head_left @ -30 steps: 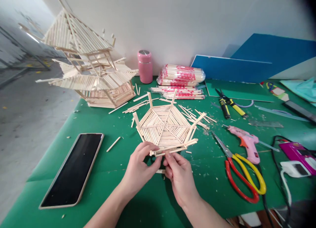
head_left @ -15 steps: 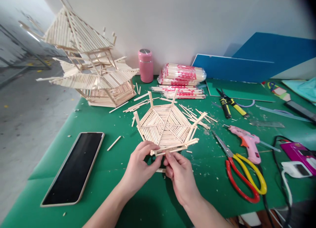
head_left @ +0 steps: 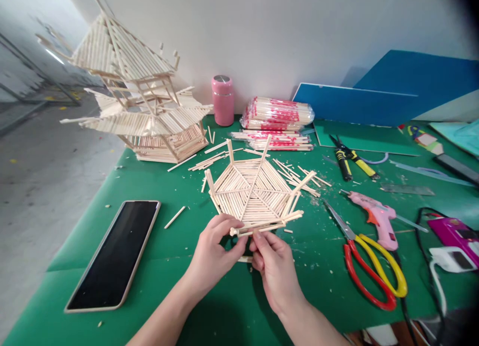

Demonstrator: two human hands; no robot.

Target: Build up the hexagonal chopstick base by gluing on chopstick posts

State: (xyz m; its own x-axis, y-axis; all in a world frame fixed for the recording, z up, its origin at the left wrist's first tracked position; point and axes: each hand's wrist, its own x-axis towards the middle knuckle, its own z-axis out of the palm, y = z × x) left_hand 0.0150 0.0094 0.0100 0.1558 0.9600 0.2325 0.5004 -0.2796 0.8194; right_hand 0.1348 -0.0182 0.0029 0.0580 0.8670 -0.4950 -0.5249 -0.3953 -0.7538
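Note:
A hexagonal stick frame [head_left: 252, 191] with posts rising at its corners sits on the green table. At its near left corner, my left hand [head_left: 217, 243] has fingers and thumb wrapped round the stick ends. My right hand [head_left: 275, 261] pinches at the middle of the near edge, thumb and fingertips against the sticks there; whether a separate stick is between them is hard to tell. A short stick [head_left: 245, 259] shows on the table below, between both hands.
A stick pagoda [head_left: 149, 121] stands back left, beside a pink flask [head_left: 223, 101] and wrapped stick bundles [head_left: 277, 114]. A phone [head_left: 114, 256] lies left. Scissors [head_left: 368, 271], a glue gun [head_left: 374, 216] and pliers [head_left: 352, 159] lie right. Loose sticks [head_left: 295, 176] surround the frame.
The whole view has shifted slightly, with objects appearing a little further right. Both hands keep the same hold on the near edge.

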